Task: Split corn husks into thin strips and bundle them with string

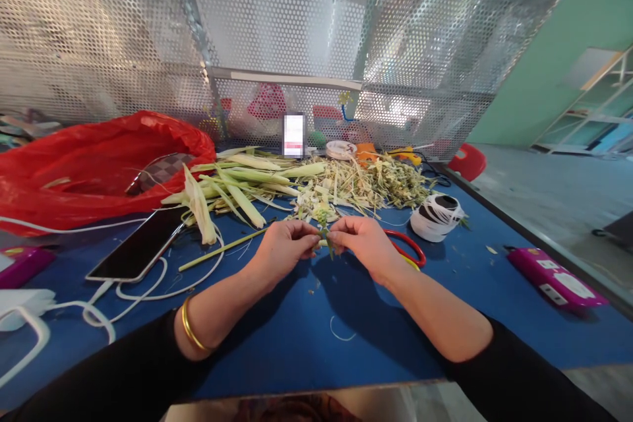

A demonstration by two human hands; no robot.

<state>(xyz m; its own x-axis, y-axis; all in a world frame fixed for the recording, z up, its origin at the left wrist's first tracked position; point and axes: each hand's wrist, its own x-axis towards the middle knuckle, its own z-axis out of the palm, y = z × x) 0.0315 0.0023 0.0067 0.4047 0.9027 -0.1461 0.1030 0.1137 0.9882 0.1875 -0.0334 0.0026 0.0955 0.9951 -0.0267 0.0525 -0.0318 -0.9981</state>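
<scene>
My left hand [287, 247] and my right hand [361, 242] meet over the blue table [306, 336], fingers pinched on a small green woven leaf piece [324, 232] held between them. A long green leaf strip [220, 250] runs from my left hand out to the left across the table. A gold bangle sits on my left wrist. Just behind my hands lies a pile of pale green leaves [237, 184] and shredded leaf scraps [366, 188].
A red plastic bag [89, 165] lies at the left, beside a phone [141, 247] with white cables. A reel of white string [436, 216] and red-handled scissors [408, 245] sit to the right. Pink cases [556, 277] rest at both edges. Perforated metal panels stand behind.
</scene>
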